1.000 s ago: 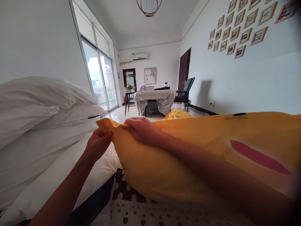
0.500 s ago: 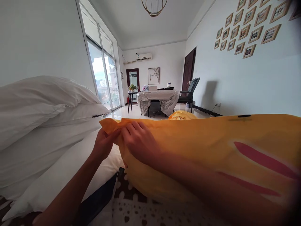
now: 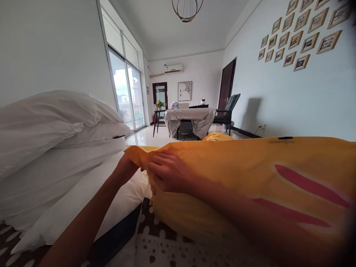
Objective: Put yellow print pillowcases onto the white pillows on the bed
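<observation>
While both hands meet at its left end, the yellow cover point(image 3: 228, 163) stretches away to the person's right, its long axis running crosswise from the grip to the far edge of the view. The left hand point(image 3: 126, 171) is nearer the end — it grasps the cloth just under the pointed corner, its fingertips partly hidden by the fold — and the right hand point(image 3: 168, 171) lies just beside it, further in along the cover, fingers bent and gathering the fabric near the top edge; how tightly they clench cannot be told. The right forearm crosses low over the cover's near face. The cloth looks thin, smooth and matt, pinched into short creases between the hands, yet flatter to the right, where two tapered pinkish-red strokes point(image 3: 311, 185) and a small black mark point(image 3: 285, 138) show. Below the grip it bulges roundly, as if something soft filled it, and this lower part rests on a brown-and-pale patterned sheet point(image 3: 155, 241). To the left, plump white pillows point(image 3: 63, 118) lie stacked, wrinkled and rounded, with a flat dark band point(image 3: 119, 235) beside the lowest.
</observation>
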Demonstrator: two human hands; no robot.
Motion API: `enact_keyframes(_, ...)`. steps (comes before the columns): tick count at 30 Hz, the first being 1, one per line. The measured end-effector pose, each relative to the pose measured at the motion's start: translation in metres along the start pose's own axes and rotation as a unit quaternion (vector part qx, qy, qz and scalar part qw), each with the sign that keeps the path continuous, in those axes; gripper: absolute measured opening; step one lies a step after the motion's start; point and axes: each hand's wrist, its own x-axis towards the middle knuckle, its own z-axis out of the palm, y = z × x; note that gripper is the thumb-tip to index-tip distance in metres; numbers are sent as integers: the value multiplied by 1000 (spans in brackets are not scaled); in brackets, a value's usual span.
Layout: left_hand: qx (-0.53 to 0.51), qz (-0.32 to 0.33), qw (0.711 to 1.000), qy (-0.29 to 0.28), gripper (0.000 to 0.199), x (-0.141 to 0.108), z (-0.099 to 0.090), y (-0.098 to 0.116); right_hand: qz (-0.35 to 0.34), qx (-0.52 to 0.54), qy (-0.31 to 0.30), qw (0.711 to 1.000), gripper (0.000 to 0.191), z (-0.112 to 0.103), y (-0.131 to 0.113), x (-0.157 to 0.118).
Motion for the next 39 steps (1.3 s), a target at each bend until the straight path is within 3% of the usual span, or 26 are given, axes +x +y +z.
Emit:
enact_keyframes(3,156,21,983,-90,11,-2,2,12,-46,-22,20,998,14,1,2,-5)
enact_keyframes(7,372,62,910,-174,16,-5,4,33,-104,-80,65,989,15,2,2,-9)
enact_keyframes(11,529,107,824,-172,9,-9,15,43,-140,-129,93,977,23,2,0,-10)
enact_keyframes(15,594,118,784,-139,11,-11,25,37,-158,-144,96,972,26,3,-2,-11)
enact_keyframes(18,548,124,816,-137,14,-8,20,31,-144,-148,77,975,26,4,-2,-13)
enact_keyframes(22,340,61,927,-146,11,-2,6,26,-105,-161,1,981,24,4,-4,-16)
enact_keyframes(25,188,22,972,-136,5,-1,5,23,-75,-164,-71,981,22,3,-8,-15)
enact_keyframes(29,54,4,997,-50,1,-5,12,15,-27,-142,-108,984,20,-4,-14,-8)
enact_keyframes(33,-1,29,998,61,15,-6,10,9,68,-52,-68,994,18,-25,-12,9)
enact_keyframes(36,-30,17,995,89,12,-5,8,12,135,-35,4,990,16,-38,-5,26)
enact_keyframes(39,-87,-6,992,94,5,-4,14,20,156,-61,-17,986,12,-40,-1,41)
